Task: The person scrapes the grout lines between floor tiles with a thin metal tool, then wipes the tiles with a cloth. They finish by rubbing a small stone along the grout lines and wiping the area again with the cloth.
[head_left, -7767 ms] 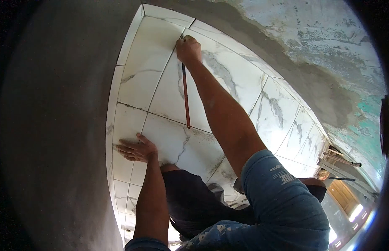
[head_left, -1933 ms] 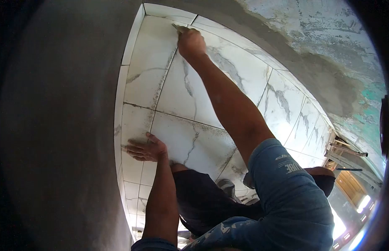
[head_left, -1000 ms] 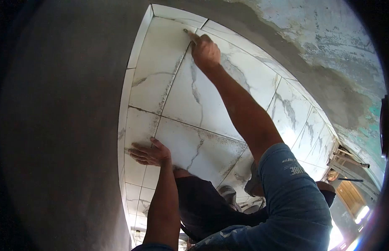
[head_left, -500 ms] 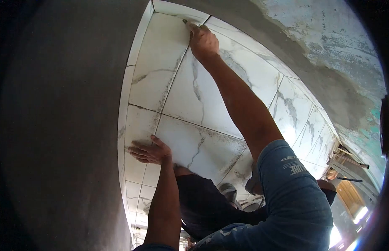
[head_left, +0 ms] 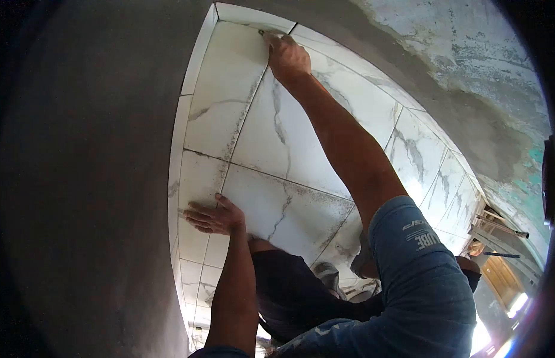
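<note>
Fingers spread, my left hand point(head_left: 215, 216) rests flat on a white floor tile point(head_left: 201, 173) with grey marbling, near the left wall. At the far end of the floor, my right hand point(head_left: 289, 58) is closed, with its fingers pointing toward the corner. A small dark tip point(head_left: 261, 33) shows at its fingertips; what it belongs to is hidden in the hand. Beside that hand run the joint between two floor tiles and the white skirting tiles point(head_left: 256, 16) at the foot of the wall. Grey specks of dirt or grout lie along several joints.
A grey plastered wall point(head_left: 92, 179) rises close on the left. To the right stands another wall point(head_left: 456, 53), with patchy plaster and flaking paint. Wooden and metal pieces point(head_left: 504, 250) lie at the far right. My bent legs point(head_left: 295, 286) and shoes point(head_left: 327, 276) are on the tiles below.
The view has shifted very slightly. My right hand stays at the far skirting with almost no movement, and my left hand remains flat on the tile.
</note>
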`<action>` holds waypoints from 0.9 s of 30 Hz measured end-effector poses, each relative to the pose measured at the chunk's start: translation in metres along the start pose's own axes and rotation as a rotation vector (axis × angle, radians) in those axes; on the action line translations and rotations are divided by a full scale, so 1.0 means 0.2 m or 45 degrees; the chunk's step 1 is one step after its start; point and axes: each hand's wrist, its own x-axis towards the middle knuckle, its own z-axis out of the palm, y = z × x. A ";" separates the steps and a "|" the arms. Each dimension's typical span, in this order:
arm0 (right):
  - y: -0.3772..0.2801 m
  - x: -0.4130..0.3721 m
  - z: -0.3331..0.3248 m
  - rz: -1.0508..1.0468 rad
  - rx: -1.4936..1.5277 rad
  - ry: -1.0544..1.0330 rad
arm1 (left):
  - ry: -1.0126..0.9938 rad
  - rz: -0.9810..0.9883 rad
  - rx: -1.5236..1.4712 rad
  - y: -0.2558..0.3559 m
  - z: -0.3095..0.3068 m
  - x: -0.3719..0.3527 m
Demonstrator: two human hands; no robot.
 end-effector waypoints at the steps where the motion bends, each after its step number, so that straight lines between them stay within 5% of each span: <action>1: 0.01 -0.02 -0.01 0.002 0.000 -0.003 | -0.013 -0.012 -0.022 0.01 -0.01 0.00; 13: -0.37 0.26 0.20 -0.202 0.736 0.102 | -0.061 -0.038 -0.015 0.00 0.00 0.00; 15: -0.41 0.34 0.33 0.398 1.523 -0.208 | -0.075 -0.045 -0.029 0.00 0.00 0.00; 18: -0.31 0.58 0.88 0.007 1.198 0.087 | -0.080 -0.029 -0.030 -0.01 0.00 0.00; 19: -0.33 0.55 0.76 0.007 1.199 0.086 | -0.070 -0.007 -0.012 -0.01 0.01 0.00; 21: -0.39 0.50 0.45 0.019 0.870 -0.346 | -0.068 -0.011 -0.009 0.00 0.00 0.00; 22: -0.42 0.45 0.30 0.020 0.871 -0.349 | -0.069 -0.015 -0.007 0.00 0.00 0.00; 24: -0.45 0.36 0.10 -0.264 0.114 -0.445 | -0.078 -0.022 -0.005 -0.01 0.01 0.00; 25: -0.41 0.40 0.20 -0.259 0.113 -0.446 | -0.083 -0.024 -0.006 -0.01 0.01 0.00; 27: -0.30 0.56 0.59 -0.047 1.255 -0.172 | -0.088 -0.030 -0.006 0.00 -0.01 0.00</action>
